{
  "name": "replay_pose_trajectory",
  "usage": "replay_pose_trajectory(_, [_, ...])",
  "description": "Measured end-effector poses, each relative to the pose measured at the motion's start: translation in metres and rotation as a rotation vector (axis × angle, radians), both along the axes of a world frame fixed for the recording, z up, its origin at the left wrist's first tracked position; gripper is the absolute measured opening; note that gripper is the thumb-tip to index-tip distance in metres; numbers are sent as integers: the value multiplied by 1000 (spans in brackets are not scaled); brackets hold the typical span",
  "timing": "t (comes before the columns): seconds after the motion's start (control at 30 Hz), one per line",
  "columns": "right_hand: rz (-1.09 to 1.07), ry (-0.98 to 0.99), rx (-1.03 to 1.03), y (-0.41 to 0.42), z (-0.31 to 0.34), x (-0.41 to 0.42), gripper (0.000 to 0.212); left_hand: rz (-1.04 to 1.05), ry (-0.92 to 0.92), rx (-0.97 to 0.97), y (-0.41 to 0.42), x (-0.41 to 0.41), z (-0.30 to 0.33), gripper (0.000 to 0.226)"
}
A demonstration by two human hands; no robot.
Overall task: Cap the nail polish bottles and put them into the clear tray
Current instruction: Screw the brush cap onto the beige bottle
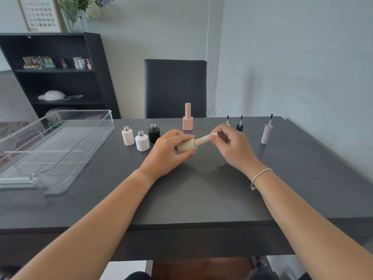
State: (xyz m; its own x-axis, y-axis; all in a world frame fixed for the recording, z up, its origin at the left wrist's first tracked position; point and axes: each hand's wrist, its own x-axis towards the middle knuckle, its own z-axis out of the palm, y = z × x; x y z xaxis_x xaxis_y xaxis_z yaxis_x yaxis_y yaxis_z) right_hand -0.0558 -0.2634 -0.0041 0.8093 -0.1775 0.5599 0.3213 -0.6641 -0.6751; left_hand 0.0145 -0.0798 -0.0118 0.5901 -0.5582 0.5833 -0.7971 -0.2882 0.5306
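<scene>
My left hand (169,150) grips a beige nail polish bottle (186,147), held tilted above the table. My right hand (232,146) pinches its ribbed beige cap (204,139), which sits on the bottle's neck. Three uncapped bottles stand in a group to the left: pale pink (128,136), white (142,141) and black (154,133). A capped pink square bottle (188,118) stands behind my hands. Caps with brushes pointing up stand at the right: a lilac ribbed one (266,132), a black one (239,126), and one partly hidden by my right hand. The clear tray (50,146) lies on the left with no bottles in it.
The dark grey table (191,195) runs to a wall on the right. A black chair (175,87) stands behind the table. A dark shelf unit (58,77) with small bottles is at the back left.
</scene>
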Motion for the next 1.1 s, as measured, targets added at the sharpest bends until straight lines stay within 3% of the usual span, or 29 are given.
replay_pose_trajectory(0.4, [18,-37,98,2,6,1,11,-5,49,7,1,1,-1,43])
replay_pose_trajectory(0.53, [-3,-57,120,-5,27,7,21,54,78,123,2,5,-4,46])
replay_pose_trajectory(0.73, [-76,-14,-40,-19,68,37,12,61,86,329,0,10,-7,42])
replay_pose_trajectory(1.1, [-222,261,-363,-26,76,107,14,63,101,326,-1,12,-9,36])
